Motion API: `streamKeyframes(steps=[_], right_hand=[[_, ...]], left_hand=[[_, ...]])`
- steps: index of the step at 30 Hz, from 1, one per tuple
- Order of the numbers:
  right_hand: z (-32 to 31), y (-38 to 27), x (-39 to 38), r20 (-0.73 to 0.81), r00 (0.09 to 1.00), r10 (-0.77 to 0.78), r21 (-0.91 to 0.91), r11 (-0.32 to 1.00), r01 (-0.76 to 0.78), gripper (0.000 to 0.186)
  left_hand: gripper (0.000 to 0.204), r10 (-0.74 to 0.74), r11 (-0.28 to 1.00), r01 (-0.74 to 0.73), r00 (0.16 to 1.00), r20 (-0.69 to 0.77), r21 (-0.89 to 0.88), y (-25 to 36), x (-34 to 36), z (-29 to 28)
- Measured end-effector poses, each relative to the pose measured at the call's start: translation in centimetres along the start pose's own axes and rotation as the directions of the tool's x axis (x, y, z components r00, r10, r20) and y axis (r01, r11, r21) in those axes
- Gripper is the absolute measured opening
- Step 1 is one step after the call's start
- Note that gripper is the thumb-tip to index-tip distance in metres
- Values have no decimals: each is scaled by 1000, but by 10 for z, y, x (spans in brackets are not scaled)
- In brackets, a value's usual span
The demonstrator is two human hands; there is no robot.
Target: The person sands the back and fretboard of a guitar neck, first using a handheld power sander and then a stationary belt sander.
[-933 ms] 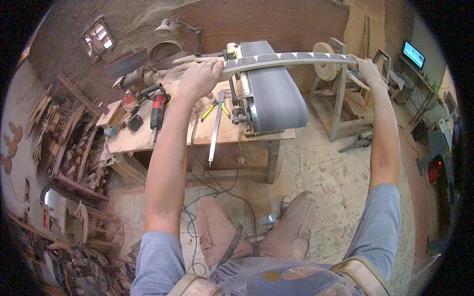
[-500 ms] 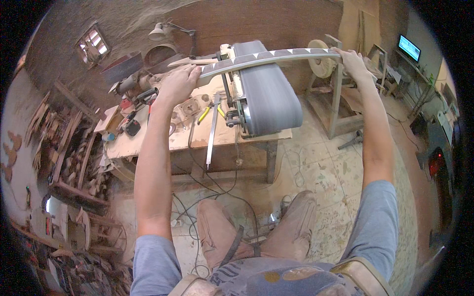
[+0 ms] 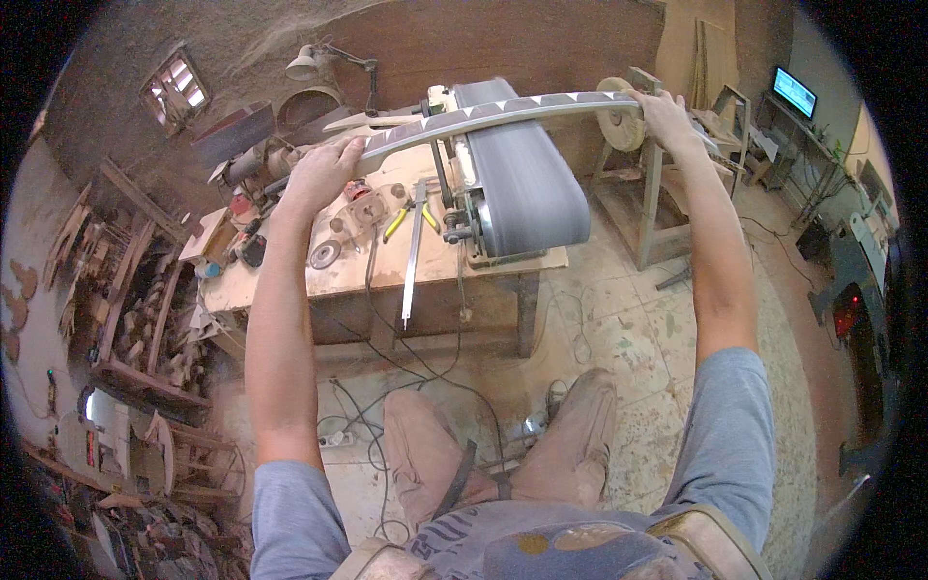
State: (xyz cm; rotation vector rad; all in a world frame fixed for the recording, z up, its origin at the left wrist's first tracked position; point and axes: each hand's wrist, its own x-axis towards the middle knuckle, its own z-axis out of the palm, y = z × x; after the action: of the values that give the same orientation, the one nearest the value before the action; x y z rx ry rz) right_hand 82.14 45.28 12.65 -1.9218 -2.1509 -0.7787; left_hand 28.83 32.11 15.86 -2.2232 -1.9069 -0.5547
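I hold a long narrow strip (image 3: 454,123) with a row of white triangles along its dark face; it resembles a guitar neck. My left hand (image 3: 326,174) is closed around its left end, and my right hand (image 3: 665,121) grips the right end. The strip lies crosswise over the upper part of a belt sander (image 3: 527,184), whose grey belt looks blurred. Whether its underside touches the belt is hidden. Left of the sander, a metal caliper (image 3: 414,261) and yellow-handled pliers (image 3: 394,228) lie on the wooden workbench (image 3: 362,278).
A round disc (image 3: 326,253), a cordless drill (image 3: 253,249) and a desk lamp (image 3: 302,64) are on the bench's left and back. A wheel on a wooden stand (image 3: 620,126) is at right. Black cables (image 3: 425,372) trail on the floor near my feet.
Both my hands have moved left, sliding the strip left across the sander. More of the bench parts near my left hand now show.
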Motion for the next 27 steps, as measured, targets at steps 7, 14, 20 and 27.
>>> streamKeyframes(steps=[7, 14, 20, 27], right_hand=[[-10, -14, 0, 19, 1000, -21, 78, 997, 19, 46], [-10, -31, 1, -15, 1000, 18, 67, 998, -17, 49], [-25, -49, -5, 2, 1000, -3, 62, 998, 3, 47], [-13, -57, 4, -46, 999, 11, 123, 992, -5, 47]], left_hand=[[52, 15, 1000, -16, 1000, -20, -11, -13, -7, -5], [56, -16, 999, 17, 999, 31, -42, -17, -13, -14], [55, -19, 999, 19, 1000, 4, -43, -29, -20, -18], [55, -56, 995, 57, 998, 20, -81, -34, -27, -25]])
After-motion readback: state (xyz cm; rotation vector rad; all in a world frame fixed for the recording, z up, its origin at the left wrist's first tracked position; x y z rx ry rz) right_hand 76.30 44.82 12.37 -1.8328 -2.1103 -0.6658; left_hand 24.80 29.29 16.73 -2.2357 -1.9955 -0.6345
